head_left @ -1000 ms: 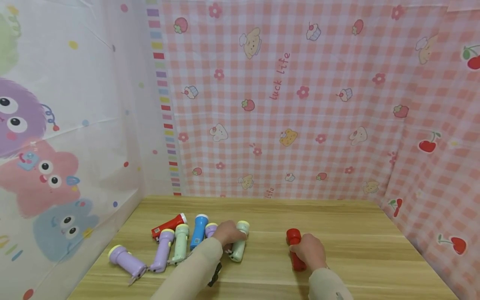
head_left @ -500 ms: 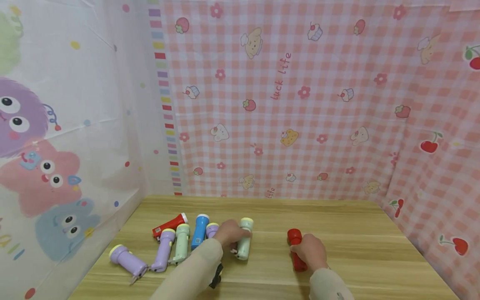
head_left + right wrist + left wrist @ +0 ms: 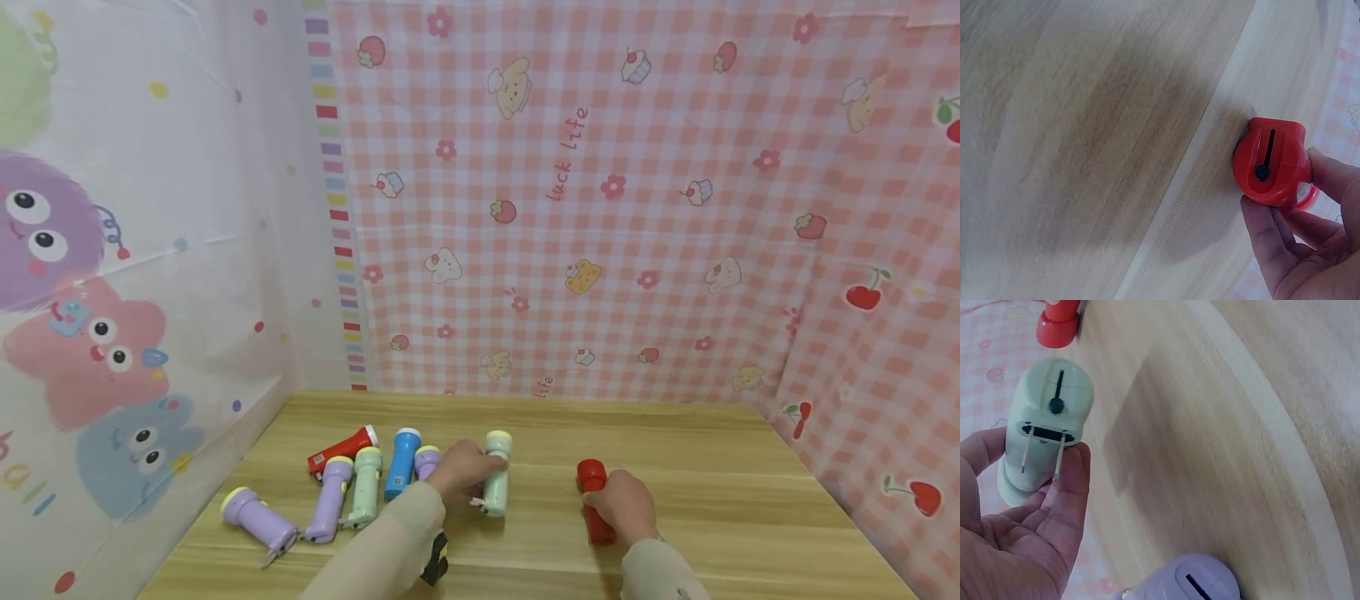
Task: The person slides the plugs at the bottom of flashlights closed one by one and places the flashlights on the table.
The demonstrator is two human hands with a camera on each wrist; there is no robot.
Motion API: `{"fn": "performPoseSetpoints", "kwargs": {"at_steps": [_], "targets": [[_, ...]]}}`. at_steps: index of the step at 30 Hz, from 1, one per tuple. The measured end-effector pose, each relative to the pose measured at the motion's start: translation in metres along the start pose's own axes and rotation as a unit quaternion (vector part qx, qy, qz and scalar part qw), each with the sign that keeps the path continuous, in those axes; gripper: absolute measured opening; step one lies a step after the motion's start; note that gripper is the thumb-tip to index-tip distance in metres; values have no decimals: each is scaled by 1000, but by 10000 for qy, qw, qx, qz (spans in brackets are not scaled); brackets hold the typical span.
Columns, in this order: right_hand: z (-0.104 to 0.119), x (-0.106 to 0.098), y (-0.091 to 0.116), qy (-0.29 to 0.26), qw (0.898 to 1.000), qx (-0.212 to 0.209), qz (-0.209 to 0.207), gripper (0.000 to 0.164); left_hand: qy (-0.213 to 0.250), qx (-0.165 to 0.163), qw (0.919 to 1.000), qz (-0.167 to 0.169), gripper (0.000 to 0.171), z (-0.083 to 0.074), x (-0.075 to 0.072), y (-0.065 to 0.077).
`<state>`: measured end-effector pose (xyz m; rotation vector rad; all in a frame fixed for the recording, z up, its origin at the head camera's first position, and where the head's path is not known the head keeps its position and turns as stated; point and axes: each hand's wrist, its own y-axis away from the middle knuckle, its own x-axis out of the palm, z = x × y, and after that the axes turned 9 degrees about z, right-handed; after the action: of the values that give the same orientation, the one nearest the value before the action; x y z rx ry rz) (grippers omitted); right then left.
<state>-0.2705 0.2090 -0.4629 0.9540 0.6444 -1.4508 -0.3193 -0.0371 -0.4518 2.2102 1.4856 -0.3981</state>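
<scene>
Head view: grips pale green flashlight (image 3: 497, 497) with left hand (image 3: 461, 468), with fingers curled round body and yellow-rimmed head toward pink checked cloth (image 3: 600, 317) at back. Holds red flashlight (image 3: 592, 475) in right hand (image 3: 628, 507), also with fingers round body and head toward cloth; placed well apart from green one, right of middle of wooden surface (image 3: 697, 467). Note left of left hand: partly hidden purple flashlight (image 3: 427, 458), blue flashlight (image 3: 402, 467), second green flashlight (image 3: 366, 492), upright-pointing purple flashlight (image 3: 330, 504), red flashlight with white rim (image 3: 337, 454) behind, slanted purple flashlight (image 3: 262, 523) at far left. Note also black object (image 3: 436, 562) beside left sleeve (image 3: 382, 542); too covered to identify.

Left wrist view: pinches green body between thumb and fingers. Shows end face with dark slider (image 3: 1056, 406) in slot, plus two metal prongs (image 3: 1060, 456) sticking out. Catches head of held red flashlight at top, and purple flashlight end (image 3: 1207, 580) at bottom edge. Cannot tell contact between green flashlight and surface.

Right wrist view: holds red body between thumb and fingers, with black knob (image 3: 1262, 172) at lower end of slot. Cannot tell contact with surface here either.
</scene>
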Motion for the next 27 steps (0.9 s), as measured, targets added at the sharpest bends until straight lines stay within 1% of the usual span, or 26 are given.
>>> {"fn": "performPoseSetpoints", "kwargs": {"at_steps": [5,9,13,19,27], "targets": [[0,0,0,21,10000,-2,15,28,308,0,9995,-84,33,-1,-1,0],[1,0,0,-7,9999,49,92,30,571,26,9983,-57,33,-3,-3,2],[1,-1,-1,-34,9999,81,122,30,826,48,9966,35,35,-4,-4,2],[1,-1,1,-117,9997,129,188,30,1263,241,9914,236,32,-2,-1,3],[1,1,1,-180,9996,122,172,30,1553,316,9864,441,38,-5,0,6]]}}
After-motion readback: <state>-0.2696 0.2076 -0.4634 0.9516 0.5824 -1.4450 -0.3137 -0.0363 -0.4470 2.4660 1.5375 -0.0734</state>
